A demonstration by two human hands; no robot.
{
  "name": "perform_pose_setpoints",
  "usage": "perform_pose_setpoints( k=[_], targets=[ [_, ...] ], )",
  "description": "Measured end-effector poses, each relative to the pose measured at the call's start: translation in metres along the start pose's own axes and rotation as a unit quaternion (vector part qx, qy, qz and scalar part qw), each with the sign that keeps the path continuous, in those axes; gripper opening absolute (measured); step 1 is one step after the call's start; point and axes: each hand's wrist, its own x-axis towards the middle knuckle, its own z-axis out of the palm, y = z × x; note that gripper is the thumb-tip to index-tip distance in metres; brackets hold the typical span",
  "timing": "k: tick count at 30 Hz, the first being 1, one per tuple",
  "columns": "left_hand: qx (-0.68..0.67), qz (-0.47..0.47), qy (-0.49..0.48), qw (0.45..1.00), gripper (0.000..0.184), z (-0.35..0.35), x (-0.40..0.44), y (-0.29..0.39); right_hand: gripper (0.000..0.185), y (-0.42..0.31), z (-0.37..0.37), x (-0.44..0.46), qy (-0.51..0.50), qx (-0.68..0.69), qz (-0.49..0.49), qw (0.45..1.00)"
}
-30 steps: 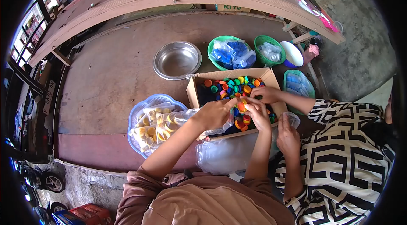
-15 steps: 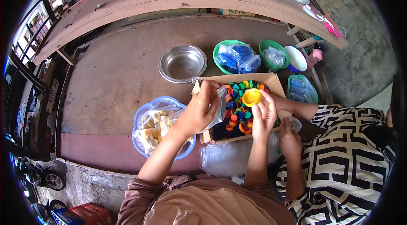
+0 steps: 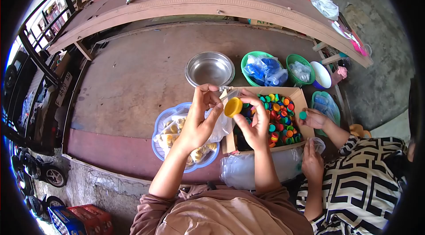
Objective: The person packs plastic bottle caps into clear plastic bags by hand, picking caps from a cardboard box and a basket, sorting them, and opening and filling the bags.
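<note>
My right hand [image 3: 256,128] pinches a round yellow plastic cap [image 3: 233,107] between thumb and fingers, close beside my left hand. My left hand [image 3: 199,122] has its fingers closed on the edge of a clear plastic bag [image 3: 221,128], which hangs down between the two hands. Under my right hand stands a cardboard box [image 3: 300,98] with many loose caps [image 3: 283,122] in red, green, orange, yellow and blue. To the left, partly behind my left forearm, is a light blue basket [image 3: 158,131] holding clear bags of yellowish caps [image 3: 167,139].
A steel bowl [image 3: 209,79] sits beyond the box, beside green baskets [image 3: 246,61] of bagged items. At right, a co-worker's hand [image 3: 315,119] holds a green cap and the other hand [image 3: 312,159] a clear bag. Flat plastic bags [image 3: 261,170] lie along the box's near side.
My right hand has brought the yellow cap left, from over the box to beside the bag in my left hand. The co-worker's hand has come out of the box with a green cap.
</note>
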Motion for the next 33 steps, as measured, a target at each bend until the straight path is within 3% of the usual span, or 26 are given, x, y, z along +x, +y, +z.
perform_pose_setpoints(
  k=[2,5,6,7,9,11,12,15,16,19,23,27,29,31,32,33],
  targets=[
    [-0.004,0.009,-0.002,1.000,0.033,-0.003,-0.001,0.000,0.035,-0.012,-0.002,0.007,-0.045,-0.194,-0.070,0.977],
    [-0.005,0.002,0.018,1.000,0.036,-0.009,-0.001,0.005,0.035,-0.011,-0.013,0.011,0.028,-0.186,-0.059,0.980],
    [-0.004,0.003,0.026,1.000,0.037,-0.011,0.000,0.005,0.030,-0.006,-0.017,0.010,0.058,-0.125,-0.008,0.990],
    [0.006,0.011,0.026,1.000,0.038,-0.014,0.000,0.005,0.020,0.011,-0.022,0.011,0.074,-0.160,-0.016,0.984],
    [0.001,0.008,0.031,0.999,0.038,-0.017,-0.001,0.007,0.012,0.053,-0.038,-0.012,-0.064,-0.187,0.163,0.967],
    [0.005,0.005,0.027,1.000,0.039,-0.018,-0.003,0.007,0.012,0.095,-0.045,-0.048,-0.240,-0.277,0.185,0.912],
    [0.007,0.006,0.025,1.000,0.039,-0.018,-0.002,0.006,0.017,0.097,-0.041,-0.063,-0.279,-0.338,0.120,0.891],
    [0.008,0.001,0.016,1.000,0.039,-0.015,-0.003,0.005,0.025,0.113,-0.028,-0.095,-0.374,-0.479,0.130,0.783],
    [0.007,0.000,0.015,1.000,0.039,-0.015,-0.003,0.006,0.027,0.118,-0.024,-0.101,-0.382,-0.486,0.120,0.777],
    [0.006,-0.004,0.012,1.000,0.039,-0.014,-0.003,0.006,0.031,0.119,-0.029,-0.099,-0.341,-0.444,0.129,0.818],
    [-0.002,-0.008,0.017,1.000,0.039,-0.015,-0.005,0.006,0.043,0.106,-0.052,-0.080,-0.199,-0.150,0.151,0.957],
    [-0.002,-0.006,0.011,1.000,0.038,-0.011,-0.004,0.007,0.048,0.067,-0.062,-0.051,-0.155,-0.139,0.095,0.973],
    [0.002,-0.006,0.005,1.000,0.038,-0.009,-0.004,0.008,0.052,0.056,-0.067,-0.041,-0.144,-0.149,0.112,0.972],
    [0.003,-0.004,0.004,1.000,0.039,-0.007,-0.003,0.009,0.055,0.041,-0.061,-0.021,-0.060,-0.017,0.100,0.993],
    [0.001,-0.005,0.005,1.000,0.040,-0.006,-0.003,0.010,0.047,0.023,-0.050,-0.012,0.031,0.061,0.076,0.995],
    [0.000,-0.006,0.005,1.000,0.041,-0.005,-0.004,0.010,0.045,0.006,-0.043,-0.003,0.056,0.097,0.095,0.989]
  ],
)
